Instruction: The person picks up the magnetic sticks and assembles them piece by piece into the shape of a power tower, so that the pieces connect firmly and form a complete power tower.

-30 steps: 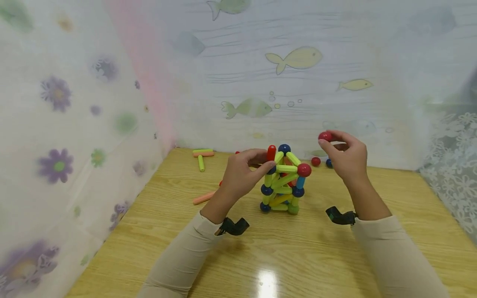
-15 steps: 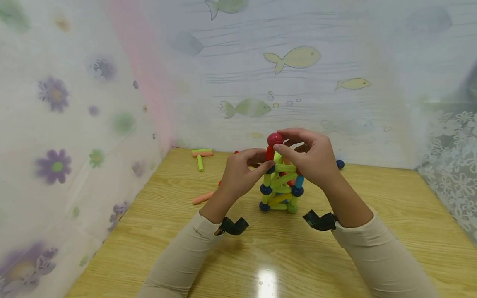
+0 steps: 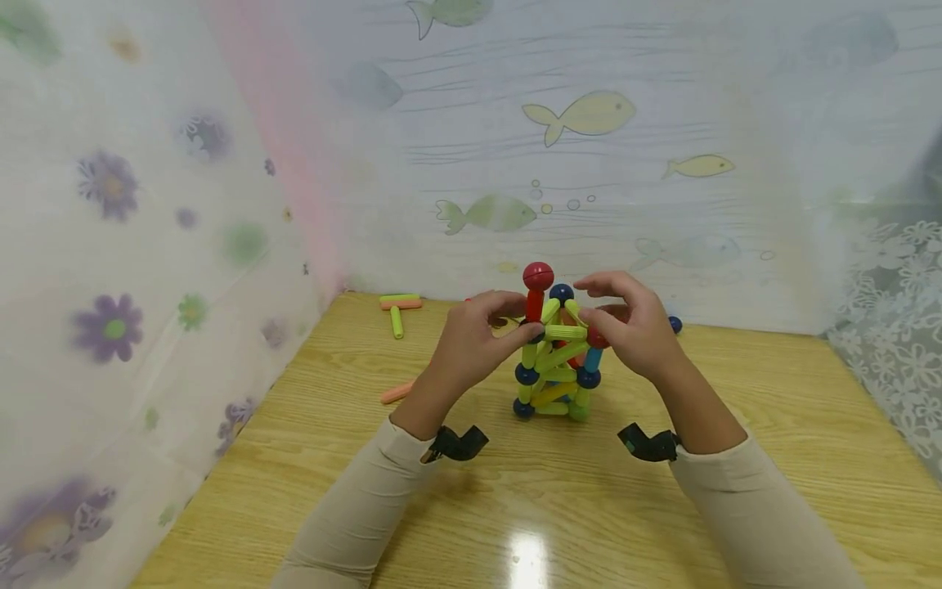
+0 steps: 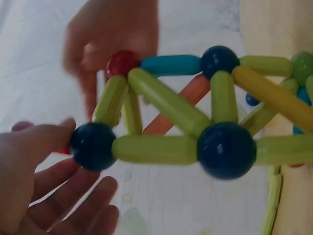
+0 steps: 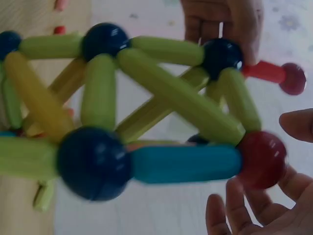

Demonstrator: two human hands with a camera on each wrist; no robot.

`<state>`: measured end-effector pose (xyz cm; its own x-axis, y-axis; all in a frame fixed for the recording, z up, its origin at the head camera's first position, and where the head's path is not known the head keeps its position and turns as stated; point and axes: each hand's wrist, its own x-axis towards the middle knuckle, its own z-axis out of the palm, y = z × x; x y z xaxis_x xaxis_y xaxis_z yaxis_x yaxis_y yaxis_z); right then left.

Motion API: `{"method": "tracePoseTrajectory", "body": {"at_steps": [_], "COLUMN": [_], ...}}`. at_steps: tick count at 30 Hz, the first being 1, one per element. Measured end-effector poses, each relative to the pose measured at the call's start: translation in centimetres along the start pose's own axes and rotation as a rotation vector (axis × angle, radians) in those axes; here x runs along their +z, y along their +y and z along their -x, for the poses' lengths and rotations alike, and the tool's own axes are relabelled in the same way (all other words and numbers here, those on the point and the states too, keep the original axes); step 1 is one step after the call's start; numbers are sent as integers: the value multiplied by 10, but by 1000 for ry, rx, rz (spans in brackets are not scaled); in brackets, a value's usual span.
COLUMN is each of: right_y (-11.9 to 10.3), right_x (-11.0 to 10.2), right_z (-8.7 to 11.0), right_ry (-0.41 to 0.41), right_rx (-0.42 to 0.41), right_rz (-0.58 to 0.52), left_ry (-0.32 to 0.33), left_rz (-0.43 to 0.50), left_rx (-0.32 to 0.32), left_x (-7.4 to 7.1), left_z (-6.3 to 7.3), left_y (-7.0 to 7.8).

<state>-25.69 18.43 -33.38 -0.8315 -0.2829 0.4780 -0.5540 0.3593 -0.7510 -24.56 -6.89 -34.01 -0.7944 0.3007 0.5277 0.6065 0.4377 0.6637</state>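
Note:
A tower of magnetic rods and balls [image 3: 566, 333], mostly lime rods with dark blue balls, stands upright on the table. My left hand [image 3: 467, 348] pinches the dark blue ball [image 4: 93, 146] at its upper left corner, thumb in front. Above that ball rises a red rod [image 3: 535, 306] topped by a red ball [image 3: 538, 276]. Beside the upper right corner is my right hand [image 3: 636, 331], its fingers spread and loosely bent around another red ball [image 5: 262, 159]. In the right wrist view its thumb is apart from that ball; whether the fingertips touch it, I cannot tell.
Loose lime and orange rods [image 3: 398, 315] lie at the table's back left. An orange rod [image 3: 396, 393] is near my left forearm. Behind my right hand sits a dark blue ball [image 3: 675, 325]. A fish-printed curtain [image 3: 471, 147] hangs behind the table.
My right hand brought the red ball leftward onto the red rod, released it and drew back right to the tower's upper right corner. The left hand has stayed at its corner.

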Motion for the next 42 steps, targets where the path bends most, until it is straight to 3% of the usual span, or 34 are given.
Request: {"method": "tracePoseTrajectory", "body": {"at_steps": [5, 9, 14, 16, 19, 23, 27, 29, 31, 34, 38, 40, 42], "right_y": [16, 27, 42, 47, 54, 58, 58, 57, 55, 50, 41, 37, 34], "right_x": [-2, -1, 5, 9, 13, 16, 16, 17, 20, 25, 33, 36, 39], "right_z": [21, 34, 48, 52, 55, 55, 56, 57, 59, 61, 63, 65, 66], "right_ry": [4, -6, -44, -66, -85, -83, -78, -69, -61, -45, -35, -27, -20], "right_rx": [36, 51, 126, 157, 185, 187, 190, 196, 201, 200, 199, 201, 201], "right_rz": [-12, -47, -70, -48, -2, 36, 39, 47, 57, 77, 73, 68, 65], "left_ry": [-137, -153, -131, -124, -103, -116, -110, -62, 25, 186, 365, 402, 396], "left_rz": [-49, -74, -89, -76, -32, -42, -51, -35, 9, 77, 147, 166, 151], "left_rx": [-129, -281, -517, -609, -734, -768, -714, -658, -571, -360, -15, 128, 224], "left_x": [-32, -51, -44, -38, -34, -33, -36, -38, -39, -38, -29, -22, -12], "left_z": [-2, -3, 7, 14, 24, 28, 22, 13, 5, -4, -3, 0, 4], "left_y": [-15, -51, -120, -141, -157, -162, -158, -145, -123, -79, -22, -1, 15]}}
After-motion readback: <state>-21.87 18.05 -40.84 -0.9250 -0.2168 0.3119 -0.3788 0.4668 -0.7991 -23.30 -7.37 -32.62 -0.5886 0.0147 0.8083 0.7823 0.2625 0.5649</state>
